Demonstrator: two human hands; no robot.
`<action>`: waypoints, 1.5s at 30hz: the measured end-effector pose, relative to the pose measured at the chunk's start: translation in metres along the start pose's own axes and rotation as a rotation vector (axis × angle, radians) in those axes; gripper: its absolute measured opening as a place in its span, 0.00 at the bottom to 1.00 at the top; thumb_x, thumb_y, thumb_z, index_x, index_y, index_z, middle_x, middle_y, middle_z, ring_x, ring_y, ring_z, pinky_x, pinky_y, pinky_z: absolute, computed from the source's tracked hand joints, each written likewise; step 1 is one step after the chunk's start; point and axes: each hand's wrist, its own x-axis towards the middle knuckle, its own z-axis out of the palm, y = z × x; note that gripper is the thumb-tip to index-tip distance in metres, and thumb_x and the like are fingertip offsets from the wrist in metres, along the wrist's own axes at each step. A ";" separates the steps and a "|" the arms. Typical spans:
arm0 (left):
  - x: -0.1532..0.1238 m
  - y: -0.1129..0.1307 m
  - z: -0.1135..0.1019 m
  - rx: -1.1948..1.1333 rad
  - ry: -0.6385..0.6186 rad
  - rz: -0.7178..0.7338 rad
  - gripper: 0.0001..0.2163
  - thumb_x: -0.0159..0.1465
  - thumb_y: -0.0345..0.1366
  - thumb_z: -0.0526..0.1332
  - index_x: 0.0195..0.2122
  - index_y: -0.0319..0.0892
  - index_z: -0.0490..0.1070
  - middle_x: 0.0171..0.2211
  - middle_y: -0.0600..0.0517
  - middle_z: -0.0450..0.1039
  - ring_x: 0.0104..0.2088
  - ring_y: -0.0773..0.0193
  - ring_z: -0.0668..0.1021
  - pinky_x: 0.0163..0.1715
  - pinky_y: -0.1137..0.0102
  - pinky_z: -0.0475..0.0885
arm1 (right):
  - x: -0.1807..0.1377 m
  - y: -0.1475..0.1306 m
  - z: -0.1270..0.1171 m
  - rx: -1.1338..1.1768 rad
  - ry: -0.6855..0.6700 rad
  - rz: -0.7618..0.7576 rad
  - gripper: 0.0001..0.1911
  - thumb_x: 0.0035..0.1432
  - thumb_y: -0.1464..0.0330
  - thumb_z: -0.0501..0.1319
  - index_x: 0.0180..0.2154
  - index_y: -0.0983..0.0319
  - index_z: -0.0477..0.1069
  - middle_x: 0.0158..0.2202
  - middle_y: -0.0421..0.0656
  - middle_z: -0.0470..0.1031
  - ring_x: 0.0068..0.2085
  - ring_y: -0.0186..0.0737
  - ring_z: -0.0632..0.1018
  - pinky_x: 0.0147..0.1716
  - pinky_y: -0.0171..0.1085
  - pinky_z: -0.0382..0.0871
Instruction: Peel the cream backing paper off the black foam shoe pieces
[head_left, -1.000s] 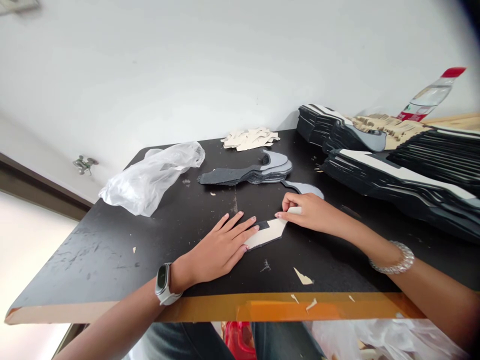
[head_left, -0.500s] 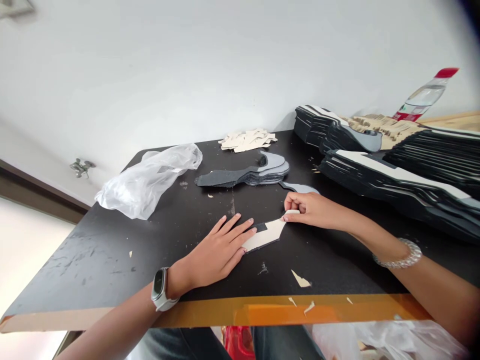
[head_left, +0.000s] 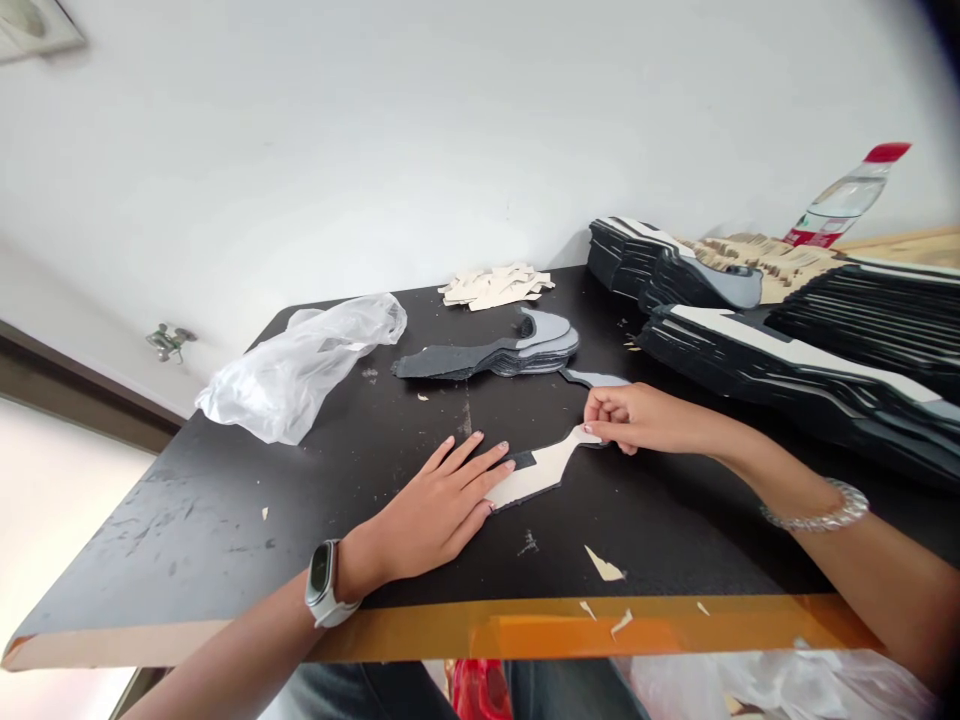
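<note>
Left hand: fingers spread open, pressing cream sole piece against bench | Right hand: fingers closed on piece's far end, holding it taut

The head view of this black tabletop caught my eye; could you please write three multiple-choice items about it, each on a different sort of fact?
1. Where do the fingertips of the left hand rest?
A. On the clear plastic bag
B. On the cream shaped cutout
C. On the bottle

2. What colour is the cap of the clear plastic bottle?
A. Blue
B. White
C. Red

3. What is the right hand doing?
A. Pinching the cutout's narrow end
B. Wrapping round the bottle
C. Lying flat on the stack of grey cutouts

Answers:
1. B: the fingertips lie on the cutout's wider end.
2. C: the cap shows red.
3. A: the fingers close on the narrow tip.
</note>
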 end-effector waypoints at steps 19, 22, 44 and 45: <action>-0.003 0.010 -0.004 -0.308 0.211 0.013 0.22 0.67 0.29 0.51 0.62 0.46 0.53 0.61 0.45 0.57 0.59 0.58 0.65 0.58 0.60 0.64 | 0.010 0.001 0.012 -0.532 0.683 -0.442 0.13 0.63 0.57 0.54 0.35 0.59 0.68 0.31 0.43 0.75 0.34 0.40 0.76 0.36 0.37 0.66; -0.006 0.011 -0.003 -0.421 0.223 -0.007 0.24 0.66 0.26 0.50 0.63 0.49 0.51 0.60 0.45 0.56 0.54 0.59 0.70 0.53 0.63 0.69 | 0.008 -0.021 0.044 -0.662 0.492 -0.699 0.13 0.65 0.60 0.52 0.34 0.60 0.69 0.29 0.41 0.75 0.31 0.36 0.76 0.32 0.34 0.64; -0.010 -0.006 -0.005 -0.397 0.461 -0.033 0.14 0.70 0.35 0.49 0.55 0.47 0.64 0.41 0.50 0.73 0.42 0.62 0.76 0.43 0.67 0.72 | -0.104 0.049 -0.077 -0.933 0.886 0.416 0.25 0.63 0.51 0.44 0.32 0.59 0.72 0.38 0.53 0.77 0.44 0.60 0.73 0.29 0.45 0.62; -0.010 -0.006 -0.005 -0.397 0.464 -0.041 0.14 0.70 0.35 0.49 0.55 0.47 0.64 0.41 0.51 0.73 0.41 0.62 0.76 0.43 0.68 0.72 | -0.101 0.053 -0.075 -0.958 0.924 0.394 0.25 0.63 0.52 0.44 0.35 0.60 0.73 0.38 0.52 0.77 0.45 0.61 0.73 0.30 0.46 0.64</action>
